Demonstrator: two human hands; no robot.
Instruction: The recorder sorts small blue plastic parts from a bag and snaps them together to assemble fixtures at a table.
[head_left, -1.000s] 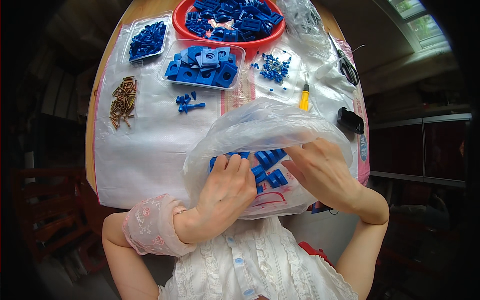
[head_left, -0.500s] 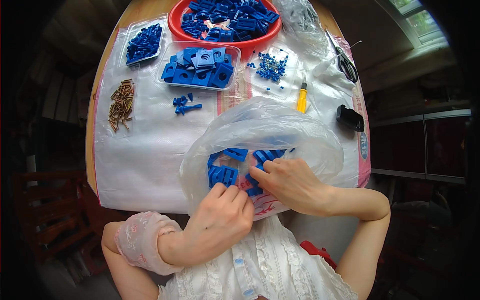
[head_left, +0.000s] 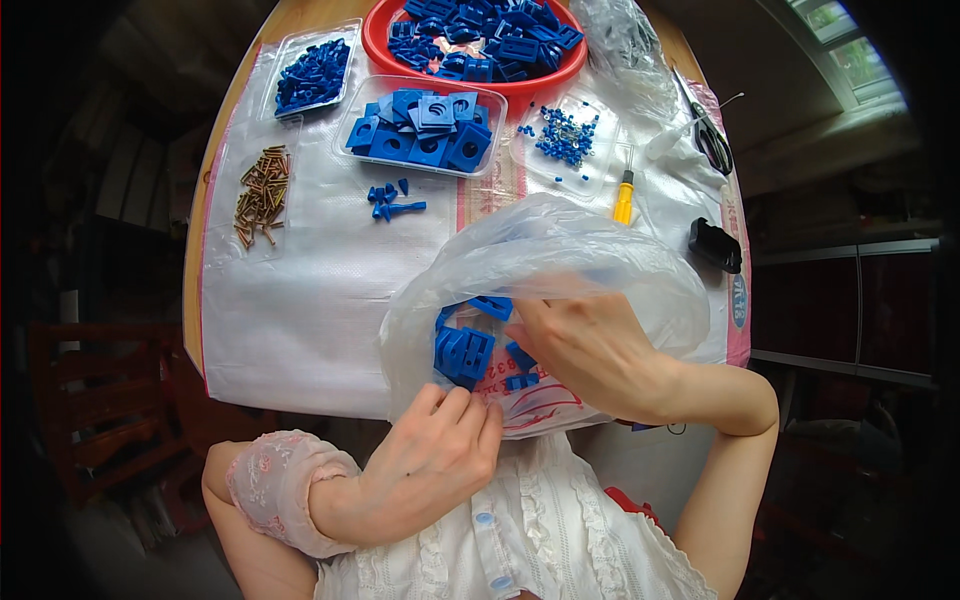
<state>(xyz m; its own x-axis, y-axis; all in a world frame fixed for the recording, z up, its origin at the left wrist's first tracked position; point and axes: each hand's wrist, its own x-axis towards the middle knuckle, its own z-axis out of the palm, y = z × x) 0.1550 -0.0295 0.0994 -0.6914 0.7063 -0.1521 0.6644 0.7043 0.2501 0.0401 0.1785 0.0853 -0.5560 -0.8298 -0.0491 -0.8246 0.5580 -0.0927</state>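
Note:
A translucent white plastic bag (head_left: 545,240) lies at the table's near edge, its mouth facing me. Several blue plastic blocks (head_left: 465,352) with slots and holes rest inside. My left hand (head_left: 440,440) has its curled fingers closed on the bag's near rim, just below a cluster of those blocks. My right hand (head_left: 585,335) reaches through the mouth, toward the back of the bag. Its fingertips are partly hidden and smeared, so whether they hold a block does not show. Red print shows on the bag between the hands.
Farther back stand a red basin (head_left: 375,50) of blue blocks, a clear tray of blue square plates (head_left: 425,150), and a tray of small blue parts (head_left: 312,75). Brass screws (head_left: 262,195) lie left. At right are a yellow screwdriver (head_left: 623,203), scissors (head_left: 713,145) and a black case (head_left: 715,245).
My right hand has moved deeper into the bag, away from me. My left hand stays at the near rim. The whole view has shifted slightly.

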